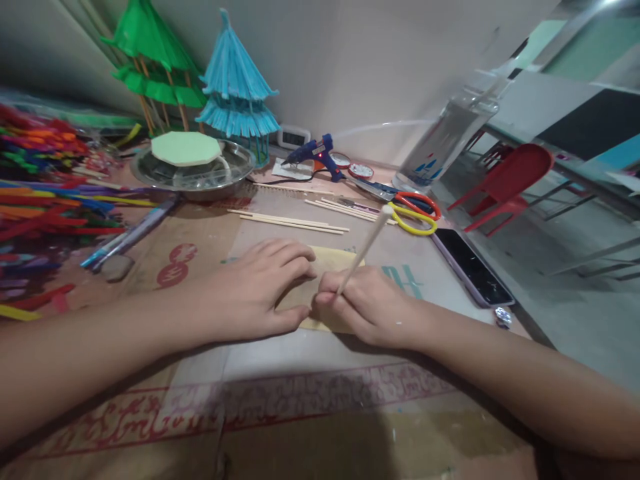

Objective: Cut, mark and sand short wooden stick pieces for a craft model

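Observation:
My right hand (373, 303) is closed around a thin pale stick (367, 243), held like a pen and slanting up to the right. Its lower tip is hidden behind my fingers. Beneath both hands lies a yellowish sheet (330, 260), partly covered by them. My left hand (265, 287) rests on the sheet's left side, fingers spread and slightly bent, thumb apart, holding nothing. Just beyond the hands, several slim wooden sticks (295, 223) lie on the covered table (280, 360).
Green (150, 47) and blue (237, 73) tiered paper-roof models stand behind a metal bowl (150, 179) topped by a green octagon (186, 148). A blue glue gun (313, 152), scissors (413, 217), phone (473, 267) and tall bottle (440, 140) stand rightward. Colourful pipe cleaners (45, 207) crowd the left.

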The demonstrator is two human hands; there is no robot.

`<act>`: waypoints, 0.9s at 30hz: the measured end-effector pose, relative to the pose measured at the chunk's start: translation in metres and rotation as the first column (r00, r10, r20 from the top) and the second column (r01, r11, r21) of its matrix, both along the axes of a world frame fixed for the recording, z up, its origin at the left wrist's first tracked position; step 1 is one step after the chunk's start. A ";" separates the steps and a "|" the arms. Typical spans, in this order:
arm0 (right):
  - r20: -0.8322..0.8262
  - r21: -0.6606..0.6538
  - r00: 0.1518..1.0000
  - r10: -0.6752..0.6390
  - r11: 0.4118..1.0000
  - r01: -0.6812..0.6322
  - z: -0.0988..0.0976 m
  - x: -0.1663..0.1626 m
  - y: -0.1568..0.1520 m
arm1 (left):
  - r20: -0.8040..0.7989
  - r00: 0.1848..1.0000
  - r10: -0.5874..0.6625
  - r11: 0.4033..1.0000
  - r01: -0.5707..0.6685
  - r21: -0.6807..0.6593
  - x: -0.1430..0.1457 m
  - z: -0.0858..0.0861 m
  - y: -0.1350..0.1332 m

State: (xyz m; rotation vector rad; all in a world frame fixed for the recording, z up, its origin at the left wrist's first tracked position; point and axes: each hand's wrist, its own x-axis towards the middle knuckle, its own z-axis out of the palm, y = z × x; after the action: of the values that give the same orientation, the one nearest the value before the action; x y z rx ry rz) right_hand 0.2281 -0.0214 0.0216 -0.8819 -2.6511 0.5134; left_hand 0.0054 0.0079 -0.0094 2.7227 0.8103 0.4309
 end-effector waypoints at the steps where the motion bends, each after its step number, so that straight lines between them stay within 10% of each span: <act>1: -0.017 -0.007 1.000 0.009 1.000 -0.009 -0.001 0.000 0.000 | -0.004 1.000 -0.009 1.000 0.009 -0.005 0.000 0.000 0.000; 27: -0.007 -0.023 0.999 -0.040 0.999 0.040 -0.001 -0.001 -0.006 | -0.002 1.000 -0.009 1.000 0.009 -0.002 0.000 -0.001 0.001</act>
State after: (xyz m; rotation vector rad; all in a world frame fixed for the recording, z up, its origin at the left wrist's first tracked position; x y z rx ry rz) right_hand 0.2266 -0.0271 0.0211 -0.9364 -2.6201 0.5376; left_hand 0.0056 0.0085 -0.0105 2.7245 0.7981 0.4248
